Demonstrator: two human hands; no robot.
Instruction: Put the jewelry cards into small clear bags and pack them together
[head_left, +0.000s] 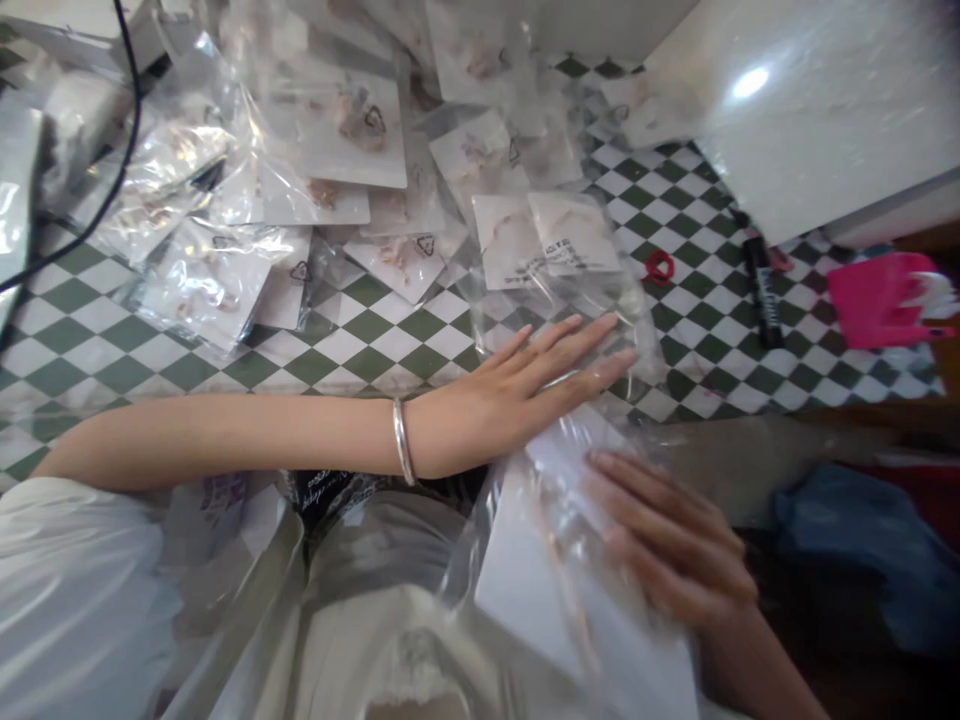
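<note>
My left hand [536, 390], with a silver bracelet at its wrist, lies palm down with fingers spread at the table's front edge. Its fingertips rest on a clear plastic bag [637, 320] holding two white cards [574, 232] with dark print. Below it, over my lap, is another clear bag with large white cards [517, 570]; a thin pinkish-gold strip, perhaps a chain, runs along them. Smeared by motion, my right hand [667, 540] lies over that bag's right side, fingers stretched out. Whether its thumb grips the bag is hidden.
Many clear bags of carded small jewellery [345, 130] cover the back left of the checked tablecloth [375, 345]. To the right are a red band [660, 266], a black marker [763, 290], a pink object [881, 300] and a large white box-like surface [825, 120]. A black cable [131, 130] crosses the left.
</note>
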